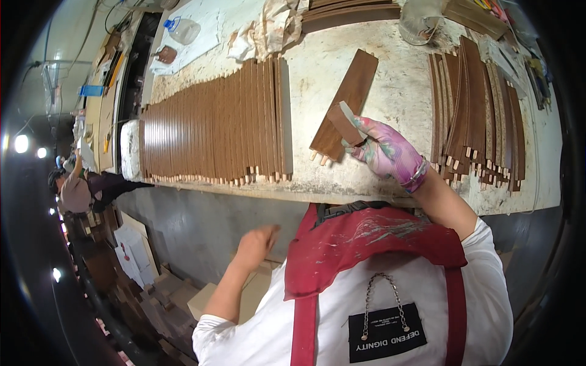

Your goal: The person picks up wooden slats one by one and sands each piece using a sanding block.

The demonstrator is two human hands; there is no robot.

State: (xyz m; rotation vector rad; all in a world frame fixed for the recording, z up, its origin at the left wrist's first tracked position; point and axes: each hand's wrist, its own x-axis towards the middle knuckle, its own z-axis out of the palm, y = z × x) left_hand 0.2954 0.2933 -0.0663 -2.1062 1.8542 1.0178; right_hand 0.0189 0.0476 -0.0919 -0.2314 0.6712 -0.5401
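My right hand, in a pink and white stained glove, grips a small brown sanding block with a pale grey side. Beneath the block a single brown wooden slat lies aslant on the worktable, light dowel pegs sticking out of its near end. Whether the block touches the slat I cannot tell. My bare left hand is off the table, low in front of my body and nearest to the table's front edge. Its fingers are blurred, and nothing shows in them.
Many brown slats stand in a tight row at left; a looser stack lies at right. Behind are crumpled paper, a plastic bottle, a clear jar and more slats. Another person is far left.
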